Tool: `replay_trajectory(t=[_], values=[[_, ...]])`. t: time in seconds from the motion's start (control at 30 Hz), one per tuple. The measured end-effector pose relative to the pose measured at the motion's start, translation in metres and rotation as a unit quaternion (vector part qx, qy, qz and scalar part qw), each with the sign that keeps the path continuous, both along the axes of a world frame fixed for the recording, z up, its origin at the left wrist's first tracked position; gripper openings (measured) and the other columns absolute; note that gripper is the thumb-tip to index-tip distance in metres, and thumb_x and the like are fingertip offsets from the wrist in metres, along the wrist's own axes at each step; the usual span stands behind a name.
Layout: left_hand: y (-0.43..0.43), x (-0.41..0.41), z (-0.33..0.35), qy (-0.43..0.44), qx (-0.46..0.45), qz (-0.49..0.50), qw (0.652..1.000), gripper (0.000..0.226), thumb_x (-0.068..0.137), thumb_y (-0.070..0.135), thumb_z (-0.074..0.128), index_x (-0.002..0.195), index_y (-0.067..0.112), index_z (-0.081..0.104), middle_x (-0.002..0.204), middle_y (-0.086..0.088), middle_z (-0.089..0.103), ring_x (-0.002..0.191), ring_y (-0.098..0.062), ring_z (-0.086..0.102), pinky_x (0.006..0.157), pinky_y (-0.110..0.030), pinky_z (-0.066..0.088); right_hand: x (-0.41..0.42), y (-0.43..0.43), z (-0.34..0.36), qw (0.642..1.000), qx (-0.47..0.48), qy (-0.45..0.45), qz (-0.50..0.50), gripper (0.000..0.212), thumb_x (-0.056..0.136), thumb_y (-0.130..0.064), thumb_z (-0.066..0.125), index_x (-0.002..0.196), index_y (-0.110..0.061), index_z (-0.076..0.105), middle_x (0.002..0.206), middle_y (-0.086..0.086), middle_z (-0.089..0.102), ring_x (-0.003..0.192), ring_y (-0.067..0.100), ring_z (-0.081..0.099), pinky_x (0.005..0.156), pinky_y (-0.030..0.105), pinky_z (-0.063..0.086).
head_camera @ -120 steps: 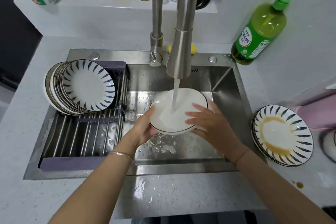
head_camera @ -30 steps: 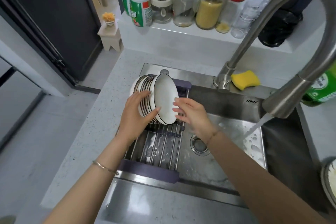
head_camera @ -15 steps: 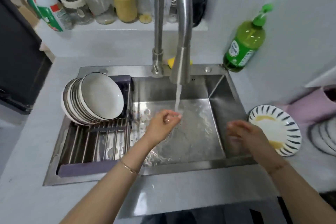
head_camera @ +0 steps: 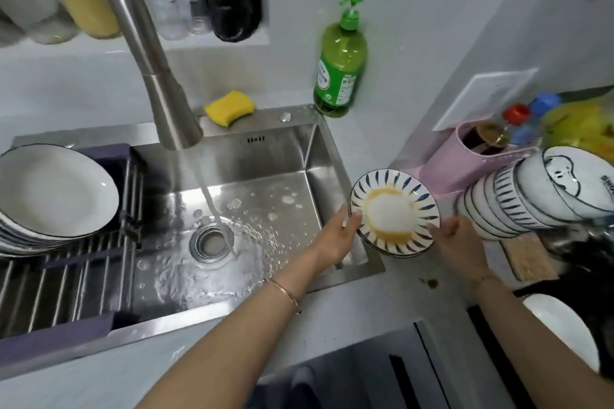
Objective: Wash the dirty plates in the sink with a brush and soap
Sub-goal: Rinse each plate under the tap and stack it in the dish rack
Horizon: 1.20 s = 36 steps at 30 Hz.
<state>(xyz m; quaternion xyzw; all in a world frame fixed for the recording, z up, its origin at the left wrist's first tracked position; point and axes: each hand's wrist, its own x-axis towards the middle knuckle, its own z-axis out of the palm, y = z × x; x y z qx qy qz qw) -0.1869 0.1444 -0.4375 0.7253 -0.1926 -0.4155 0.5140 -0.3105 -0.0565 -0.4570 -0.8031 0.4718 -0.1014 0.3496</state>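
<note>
Right of the sink (head_camera: 265, 156), left hand (head_camera: 335, 237) and right hand (head_camera: 460, 244) pinch opposite rims of a sauce-stained striped plate (head_camera: 392, 214).

Both forearms (head_camera: 232, 342) are bare as far up as we can see them. Just behind the left hand (head_camera: 339, 236) we find a thin bangle (head_camera: 286, 295), gold-toned and smooth (with a small dark bead or clasp at its lower end). Behind the right hand (head_camera: 460, 242) sits what looks to us like a finer gold chain (head_camera: 485, 278), too blurred to show its links.
</note>
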Motion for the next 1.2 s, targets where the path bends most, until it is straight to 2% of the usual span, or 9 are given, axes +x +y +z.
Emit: replay_trajectory(t=[0.07,0.17,0.33,0.5,0.67,0.77,0.93,1.03,1.2], values=[[-0.01,-0.002,-0.004,0.002,-0.019,0.004,1.0,0.051,0.106,0.035,0.027,0.153,0.015,0.023,0.15,0.006,0.032,0.141,-0.009,0.023,0.081,0.004,0.013,0.002,-0.007,-0.006,1.0,0.005,0.018,0.012,0.031,0.089,-0.025,0.064,0.074,-0.011,0.041,0.072,0.004,0.045,0.074,0.025,0.047,0.062,0.032,0.032],[-0.017,-0.004,-0.01,-0.005,-0.028,0.014,0.999,0.048,0.107,0.034,0.026,0.153,0.02,0.023,0.133,0.019,0.028,0.127,0.003,0.022,0.075,0.015,0.011,0.006,-0.012,-0.011,0.998,-0.006,0.055,0.032,0.032,0.091,-0.03,0.061,0.076,-0.011,0.041,0.073,0.008,0.047,0.071,0.025,0.045,0.06,0.033,0.031],[-0.023,-0.008,-0.022,-0.024,-0.026,0.035,0.999,0.047,0.106,0.034,0.03,0.152,0.025,0.026,0.136,0.023,0.028,0.13,0.005,0.022,0.08,0.015,0.012,0.009,-0.019,-0.011,0.995,-0.02,0.09,0.04,0.034,0.093,-0.029,0.058,0.071,-0.018,0.035,0.071,0.001,0.043,0.072,0.023,0.044,0.064,0.031,0.031],[-0.021,-0.007,-0.032,-0.03,-0.028,0.053,0.998,0.046,0.106,0.032,0.033,0.151,0.022,0.03,0.145,0.017,0.032,0.137,0.001,0.024,0.095,0.006,0.014,0.008,-0.021,-0.013,0.993,-0.024,0.095,0.062,0.04,0.097,-0.021,0.051,0.064,-0.02,0.027,0.063,0.0,0.034,0.06,0.02,0.034,0.053,0.033,0.024],[-0.02,-0.011,-0.037,0.031,-0.04,0.076,0.996,0.049,0.105,0.039,0.033,0.152,0.028,0.027,0.158,0.01,0.023,0.148,-0.006,0.012,0.118,-0.024,0.009,0.003,-0.023,-0.001,0.999,0.004,0.018,0.046,0.026,0.097,-0.018,0.047,0.075,-0.005,0.04,0.069,0.009,0.039,0.065,0.023,0.038,0.055,0.033,0.03],[-0.02,-0.012,-0.028,0.074,-0.089,0.121,0.986,0.047,0.105,0.037,0.036,0.15,0.03,0.03,0.151,0.016,0.032,0.139,-0.001,0.026,0.107,-0.018,0.021,0.01,-0.018,0.013,0.994,0.09,-0.063,0.023,0.019,0.098,-0.018,0.045,0.092,-0.001,0.046,0.083,0.009,0.054,0.075,0.02,0.057,0.059,0.034,0.053],[0.0,0.002,-0.024,0.079,-0.107,0.213,0.968,0.033,0.104,0.033,0.038,0.137,0.03,0.042,0.121,0.024,0.05,0.113,0.004,0.047,0.097,-0.02,0.032,0.033,0.012,0.028,0.976,0.169,-0.136,-0.019,0.014,0.097,-0.019,0.048,0.104,-0.009,0.043,0.094,0.009,0.055,0.084,0.021,0.059,0.07,0.034,0.055],[0.028,0.025,-0.029,0.096,-0.115,0.264,0.953,0.028,0.103,0.037,0.041,0.128,0.028,0.05,0.125,0.005,0.062,0.114,-0.013,0.058,0.092,-0.026,0.045,0.058,0.043,0.029,0.948,0.259,-0.182,-0.037,0.017,0.098,-0.016,0.048,0.114,-0.015,0.043,0.097,0.004,0.058,0.08,0.018,0.061,0.07,0.035,0.054],[0.097,0.06,-0.037,0.154,-0.094,0.317,0.931,0.038,0.101,0.049,0.037,0.125,0.028,0.058,0.118,-0.002,0.069,0.104,-0.019,0.065,0.076,-0.031,0.057,0.102,0.105,0.015,0.919,0.344,-0.192,0.012,0.023,0.1,-0.009,0.042,0.12,-0.019,0.051,0.101,0.003,0.063,0.076,0.009,0.061,0.05,0.019,0.053]])
